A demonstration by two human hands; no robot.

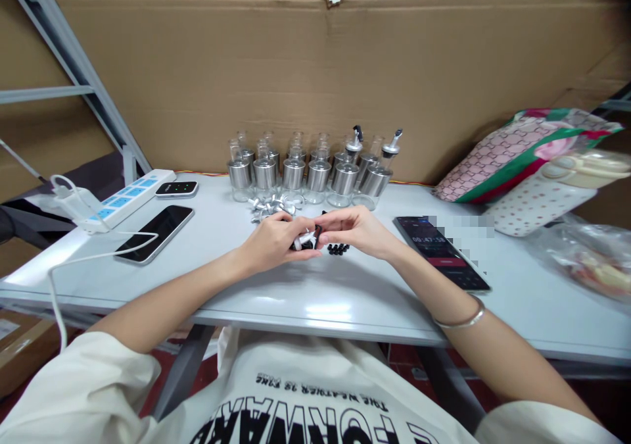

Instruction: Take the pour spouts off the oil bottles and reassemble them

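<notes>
At the middle of the table, my left hand (282, 240) is closed around a small silver-and-black pourer part (306, 239). My right hand (355, 231) meets it from the right, its thumb and fingers pinched at the black end of the part. Small black pieces (338, 249) lie in a cluster just below my right fingers. Behind my left hand is a pile of silver pourer parts (274, 206). Glass-and-steel bottles (294, 174) stand in two rows behind the pile; two at the right carry pourers (393, 144).
On the left are a power strip (129, 198), a phone (156, 233), a small device (176, 189) and a white cable (93, 256). A lit phone (442, 253), a dotted bottle (539, 194), a patterned bag (507, 158) and a plastic bag (599, 263) lie right. Cardboard stands behind.
</notes>
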